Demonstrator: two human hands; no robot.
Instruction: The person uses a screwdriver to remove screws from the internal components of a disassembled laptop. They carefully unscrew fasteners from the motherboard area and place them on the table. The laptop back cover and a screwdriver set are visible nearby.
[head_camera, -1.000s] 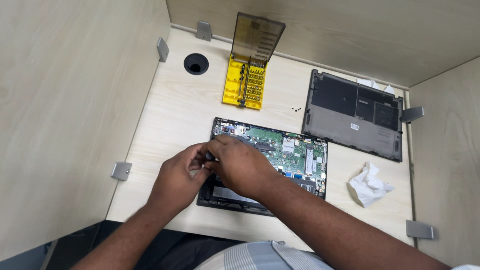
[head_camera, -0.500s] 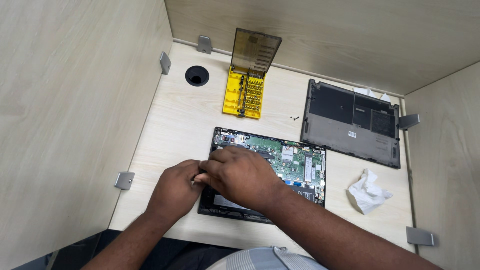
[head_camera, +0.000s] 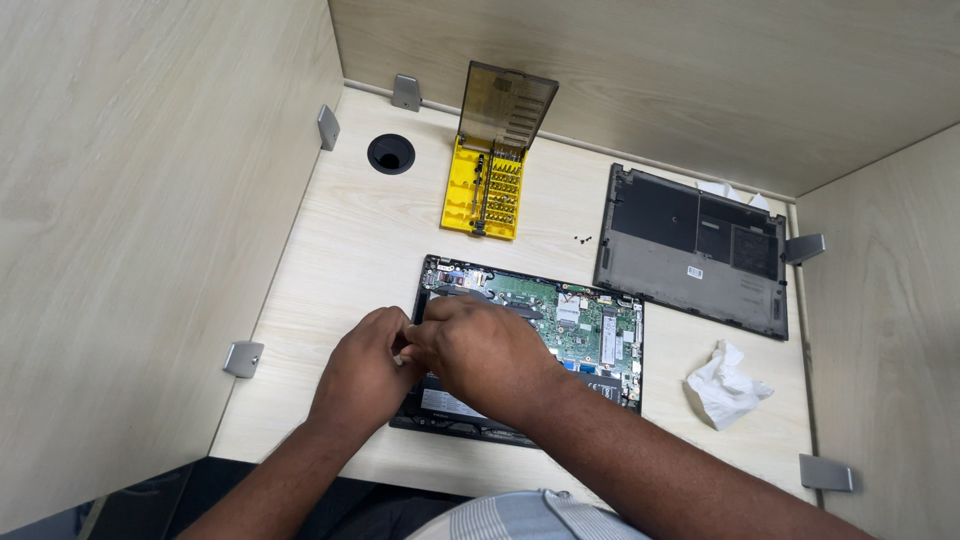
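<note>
An opened laptop (head_camera: 590, 325) lies bottom-up on the desk, its green circuit board exposed. Both of my hands meet over its left half. My left hand (head_camera: 362, 372) has curled fingers that press against my right hand (head_camera: 482, 348) at the laptop's left edge. My right hand lies across the board and covers the near left part. Something small and pale shows between the fingertips, but I cannot make out what it is. The laptop's removed dark bottom cover (head_camera: 692, 245) lies at the back right.
A yellow screwdriver bit case (head_camera: 485, 188) with its smoky lid raised stands behind the laptop. Tiny black screws (head_camera: 582, 239) lie beside it. A crumpled white tissue (head_camera: 724, 384) is at the right. A round cable hole (head_camera: 390, 153) is at the back left. Wooden partition walls enclose the desk.
Both hands stay joined and have shifted slightly toward the laptop's near left edge. The view has tilted a little; nothing else on the desk has moved.
</note>
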